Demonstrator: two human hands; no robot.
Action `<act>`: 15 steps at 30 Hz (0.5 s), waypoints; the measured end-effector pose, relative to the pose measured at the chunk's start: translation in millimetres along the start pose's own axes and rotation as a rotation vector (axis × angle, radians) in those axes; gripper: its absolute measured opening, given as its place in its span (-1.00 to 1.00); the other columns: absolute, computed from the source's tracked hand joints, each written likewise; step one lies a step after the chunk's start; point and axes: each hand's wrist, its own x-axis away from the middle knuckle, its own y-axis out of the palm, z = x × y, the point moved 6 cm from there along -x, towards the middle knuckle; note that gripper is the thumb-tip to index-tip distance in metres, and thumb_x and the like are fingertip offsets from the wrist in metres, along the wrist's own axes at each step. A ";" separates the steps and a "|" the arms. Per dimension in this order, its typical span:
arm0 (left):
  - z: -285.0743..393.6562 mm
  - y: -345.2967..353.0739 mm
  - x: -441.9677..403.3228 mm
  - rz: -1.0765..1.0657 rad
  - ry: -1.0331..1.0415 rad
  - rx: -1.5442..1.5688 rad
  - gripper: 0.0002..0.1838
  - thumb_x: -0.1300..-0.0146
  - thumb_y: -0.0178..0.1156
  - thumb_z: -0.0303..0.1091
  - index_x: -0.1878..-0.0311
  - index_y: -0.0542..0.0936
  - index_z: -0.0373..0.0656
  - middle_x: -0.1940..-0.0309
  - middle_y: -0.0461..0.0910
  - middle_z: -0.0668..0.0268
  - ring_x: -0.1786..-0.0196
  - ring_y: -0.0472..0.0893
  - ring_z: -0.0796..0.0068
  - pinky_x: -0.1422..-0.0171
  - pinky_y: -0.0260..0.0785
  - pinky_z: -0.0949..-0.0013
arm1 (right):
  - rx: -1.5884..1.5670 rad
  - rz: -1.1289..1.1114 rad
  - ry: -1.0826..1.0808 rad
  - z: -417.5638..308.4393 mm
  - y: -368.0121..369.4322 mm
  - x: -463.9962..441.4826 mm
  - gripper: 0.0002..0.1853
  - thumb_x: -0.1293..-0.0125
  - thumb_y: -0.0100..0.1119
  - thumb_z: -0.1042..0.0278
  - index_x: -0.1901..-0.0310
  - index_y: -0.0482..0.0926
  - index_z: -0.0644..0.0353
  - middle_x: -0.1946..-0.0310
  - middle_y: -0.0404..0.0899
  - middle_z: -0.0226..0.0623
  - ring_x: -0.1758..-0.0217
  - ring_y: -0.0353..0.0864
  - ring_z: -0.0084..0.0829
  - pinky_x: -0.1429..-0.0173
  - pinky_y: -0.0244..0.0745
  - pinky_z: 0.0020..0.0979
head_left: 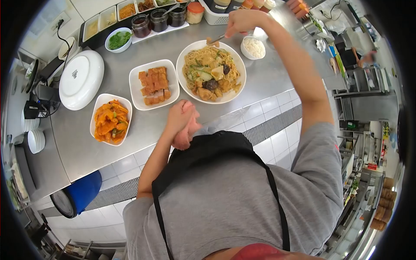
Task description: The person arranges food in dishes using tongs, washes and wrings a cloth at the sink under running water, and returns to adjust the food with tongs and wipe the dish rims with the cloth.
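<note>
My left hand [180, 115] is closed around a crumpled pink cloth [186, 135] at the counter's front edge. Above the far side of a round white plate [243, 71], my right hand [242, 21] grips a thin metal utensil [219, 38]. A brownish piece of food [212, 42] is at the utensil's tip, by the plate's rim; the utensil's exact kind is unclear. Noodles [193, 59] with vegetables, dark mushrooms and pale pieces in sauce fill the plate. A square white dish [134, 82] of sliced crispy meat [154, 82] stands just left of it.
A bowl of orange-sauced food [112, 121] and an upturned white plate [81, 80] are on the left. Behind stand a bowl of chopped greens [118, 40], several sauce jars [159, 20] and ingredient trays [108, 17]. A rice bowl [253, 47] sits right; a blue barrel [84, 193] is below.
</note>
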 end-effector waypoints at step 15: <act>6.9 -1.6 -1.1 -0.012 0.045 -0.036 -0.71 -0.12 0.12 -0.24 0.26 0.51 -0.32 0.45 0.60 0.10 0.38 0.61 0.22 0.26 0.42 0.32 | 0.287 0.184 -0.137 -65.6 81.8 79.8 -0.64 0.00 0.20 -0.05 0.32 0.65 0.07 0.38 0.59 -0.20 0.39 0.59 -0.23 0.27 0.49 -0.28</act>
